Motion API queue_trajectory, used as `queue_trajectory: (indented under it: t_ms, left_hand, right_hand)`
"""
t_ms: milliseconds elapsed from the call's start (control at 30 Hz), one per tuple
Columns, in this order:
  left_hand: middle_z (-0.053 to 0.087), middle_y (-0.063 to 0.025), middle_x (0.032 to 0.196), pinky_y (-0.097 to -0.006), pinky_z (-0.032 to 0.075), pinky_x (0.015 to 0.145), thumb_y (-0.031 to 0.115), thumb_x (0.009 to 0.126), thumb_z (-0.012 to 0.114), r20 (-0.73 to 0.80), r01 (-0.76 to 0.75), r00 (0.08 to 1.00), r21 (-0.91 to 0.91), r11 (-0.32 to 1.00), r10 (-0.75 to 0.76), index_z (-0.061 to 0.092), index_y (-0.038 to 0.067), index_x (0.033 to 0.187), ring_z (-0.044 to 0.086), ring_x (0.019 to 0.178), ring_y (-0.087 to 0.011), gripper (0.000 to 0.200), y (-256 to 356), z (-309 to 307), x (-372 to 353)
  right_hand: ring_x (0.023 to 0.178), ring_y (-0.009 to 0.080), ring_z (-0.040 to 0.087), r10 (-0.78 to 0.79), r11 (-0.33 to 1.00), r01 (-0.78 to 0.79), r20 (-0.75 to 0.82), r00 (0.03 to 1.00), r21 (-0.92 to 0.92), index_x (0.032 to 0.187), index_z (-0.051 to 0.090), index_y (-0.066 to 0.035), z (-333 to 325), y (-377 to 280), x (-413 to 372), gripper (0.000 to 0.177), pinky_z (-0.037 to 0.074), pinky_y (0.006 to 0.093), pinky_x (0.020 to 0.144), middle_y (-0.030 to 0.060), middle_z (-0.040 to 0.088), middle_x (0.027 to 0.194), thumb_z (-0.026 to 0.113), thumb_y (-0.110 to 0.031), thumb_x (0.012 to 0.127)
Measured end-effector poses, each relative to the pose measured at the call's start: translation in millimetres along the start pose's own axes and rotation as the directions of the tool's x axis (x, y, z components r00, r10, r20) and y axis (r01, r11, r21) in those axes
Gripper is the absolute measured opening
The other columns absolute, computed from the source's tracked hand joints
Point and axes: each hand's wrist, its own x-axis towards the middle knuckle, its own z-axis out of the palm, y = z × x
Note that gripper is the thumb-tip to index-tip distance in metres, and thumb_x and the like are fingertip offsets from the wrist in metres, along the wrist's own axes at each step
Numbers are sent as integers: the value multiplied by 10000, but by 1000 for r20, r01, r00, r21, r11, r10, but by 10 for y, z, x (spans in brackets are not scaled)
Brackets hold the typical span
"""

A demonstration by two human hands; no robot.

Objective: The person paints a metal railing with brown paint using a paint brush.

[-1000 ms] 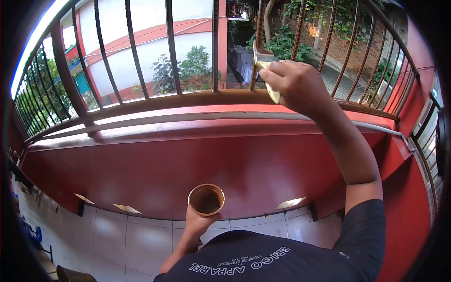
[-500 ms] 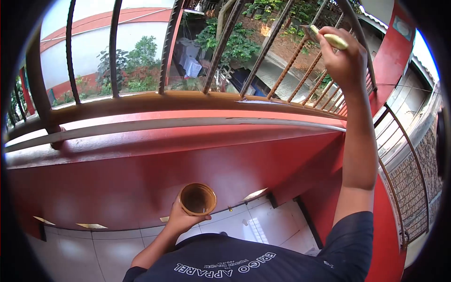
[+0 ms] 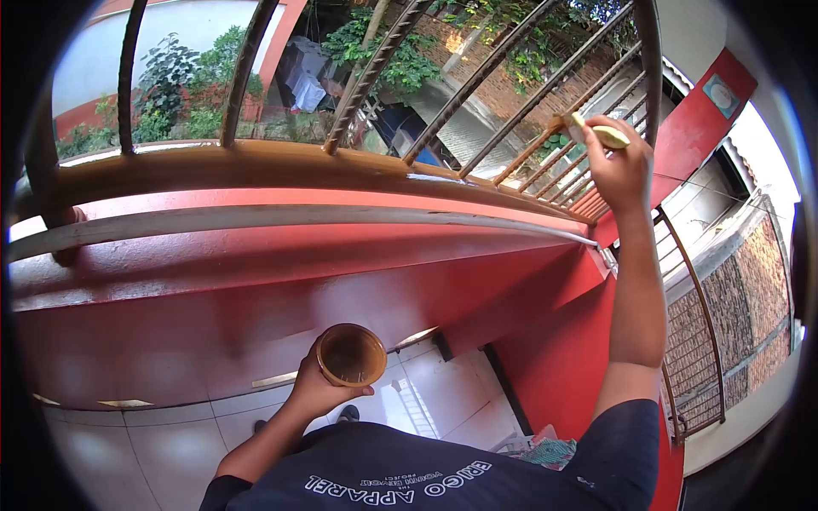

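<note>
My left hand [image 3: 317, 390] is wrapped round a round brown cup [image 3: 351, 355], its open top facing up, with a dark inside. At the upper right my right hand [image 3: 620, 170] is closed on the pale green handle of a brush [image 3: 609, 136]. The brush's bristle end touches or nearly touches a metal bar of the railing [image 3: 532, 153]. Several bars there look orange-brown, while bars further left look darker. Below them runs a brown bottom rail [image 3: 281, 170].
A pale pipe [image 3: 281, 219] runs along the top of the red wall [image 3: 213, 332]. Behind the railing are plants and a brick wall. A red pillar [image 3: 703, 111] and a second railing [image 3: 699, 341] stand at right. White floor tiles [image 3: 170, 443] lie below.
The view has shifted right. My right hand with the brush is lower, and the brush end is further down along the bars. My left hand still holds the cup.
</note>
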Motion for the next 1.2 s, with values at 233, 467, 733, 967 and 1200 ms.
queue_trajectory:
  t_ms: [233, 467, 733, 967, 1200]
  left_hand:
    - [608, -102, 1247, -392, 479, 1003, 228, 507, 971, -4, 35, 999, 28, 999, -34, 474, 73, 1322, 586, 1179, -260, 967, 0, -41, -65]
    - [609, -102, 1242, -385, 478, 1004, 183, 510, 968, 14, 38, 999, 2, 999, -38, 473, 68, 1321, 588, 1175, -255, 957, 74, -44, -51]
    - [592, -105, 1264, -384, 469, 1018, 183, 525, 967, -3, -7, 1000, -48, 999, 7, 457, 61, 1336, 568, 1203, -254, 966, -34, 73, -111]
    - [583, -101, 1265, -385, 464, 1024, 195, 529, 972, -59, 7, 998, -59, 998, -10, 449, 53, 1336, 559, 1207, -246, 972, 61, 152, -84]
    - [576, -87, 1258, -369, 470, 1019, 146, 528, 971, -70, -38, 997, -85, 996, 32, 446, 61, 1336, 554, 1202, -224, 967, 4, 306, -82]
  right_hand:
    - [701, 286, 653, -277, 903, 377, 392, 877, -205, 981, 666, -92, 382, -418, -520, 182, 535, 400, 651, 89, 620, 827, 664, -85, 799]
    - [694, 238, 668, 84, 984, -118, 234, 968, 133, 881, 701, -30, 131, -84, -126, 79, 516, 316, 637, 103, 688, 810, 712, -67, 812]
    - [702, 267, 666, -271, 945, 279, 69, 960, -172, 960, 691, -67, -4, 28, -186, 144, 534, 360, 632, 96, 663, 823, 699, -47, 818]
    - [720, 260, 676, -52, 957, 10, 139, 989, 288, 886, 698, -51, 61, -115, -559, 105, 526, 337, 635, 104, 676, 783, 727, -16, 792]
    - [728, 225, 677, -99, 994, 109, -350, 932, 8, 943, 703, -22, -132, 470, -329, 130, 528, 316, 665, 107, 702, 846, 729, -2, 817]
